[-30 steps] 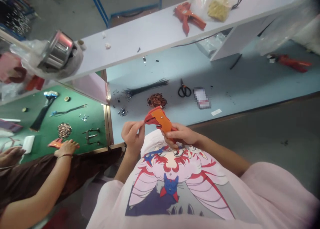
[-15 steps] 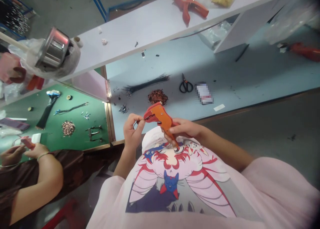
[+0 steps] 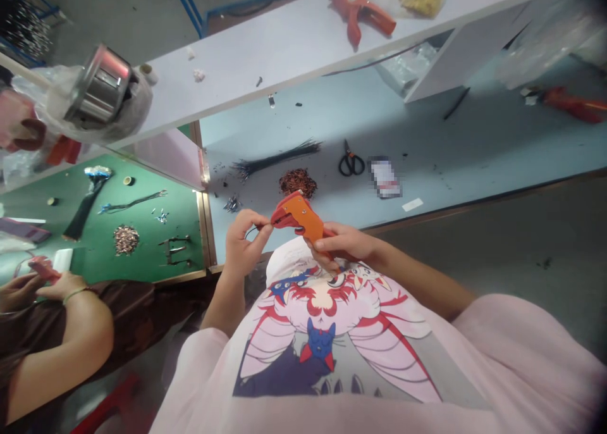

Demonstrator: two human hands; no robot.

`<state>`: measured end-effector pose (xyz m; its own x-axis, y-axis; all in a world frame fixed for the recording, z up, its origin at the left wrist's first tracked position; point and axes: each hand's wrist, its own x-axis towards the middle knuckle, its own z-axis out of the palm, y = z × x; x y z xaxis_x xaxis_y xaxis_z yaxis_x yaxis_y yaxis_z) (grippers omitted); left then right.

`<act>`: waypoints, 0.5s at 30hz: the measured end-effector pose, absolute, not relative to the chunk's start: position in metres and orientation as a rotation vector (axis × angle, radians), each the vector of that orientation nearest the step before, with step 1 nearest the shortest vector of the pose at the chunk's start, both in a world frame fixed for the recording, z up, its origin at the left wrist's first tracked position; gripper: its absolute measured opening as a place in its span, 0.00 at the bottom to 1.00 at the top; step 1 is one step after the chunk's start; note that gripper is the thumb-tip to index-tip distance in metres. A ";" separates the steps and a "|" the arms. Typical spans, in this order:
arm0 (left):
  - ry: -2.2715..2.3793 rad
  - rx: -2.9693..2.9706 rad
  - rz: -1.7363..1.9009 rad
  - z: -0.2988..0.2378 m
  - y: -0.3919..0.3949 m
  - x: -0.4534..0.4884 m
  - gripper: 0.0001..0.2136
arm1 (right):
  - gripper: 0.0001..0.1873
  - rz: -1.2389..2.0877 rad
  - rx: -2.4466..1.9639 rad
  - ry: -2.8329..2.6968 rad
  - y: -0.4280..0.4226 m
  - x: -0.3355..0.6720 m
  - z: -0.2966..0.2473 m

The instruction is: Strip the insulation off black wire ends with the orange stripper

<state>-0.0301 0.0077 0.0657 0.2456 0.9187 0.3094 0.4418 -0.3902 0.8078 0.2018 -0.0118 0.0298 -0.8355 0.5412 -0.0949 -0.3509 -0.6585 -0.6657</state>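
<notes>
My right hand is wrapped round the handles of an orange and red wire stripper, held in front of my shirt. Its jaw end points left, towards my left hand. Thumb and forefinger of that hand pinch a thin dark wire right at the jaws; whether the wire's tip sits between them I cannot tell. Just beyond the tool, on the bench, lies a pile of small copper-coloured pieces. Behind it is a bundle of dark wires, and a heap of small metal terminals lies to the left.
Black scissors and a phone lie on the blue bench. Another wire stripper rests on the white shelf, near a metal pot. At the left, a co-worker's hands hold a red tool over a green bench.
The wire stripper's handles have come closer together in my right hand. Both hands and the tool have shifted slightly left in view, with the camera moving a little too.
</notes>
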 end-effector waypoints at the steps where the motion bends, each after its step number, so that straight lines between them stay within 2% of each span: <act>1: 1.244 2.000 1.111 0.065 0.007 -0.031 0.01 | 0.11 2.459 -0.413 -0.865 -0.013 0.201 0.030; 7: 1.374 2.400 1.235 0.059 0.005 -0.032 0.04 | 0.14 2.499 -0.505 -0.699 -0.015 0.200 0.029; 15: 1.416 2.264 1.281 0.054 0.006 -0.028 0.05 | 0.16 2.435 -0.383 -0.961 -0.011 0.206 0.031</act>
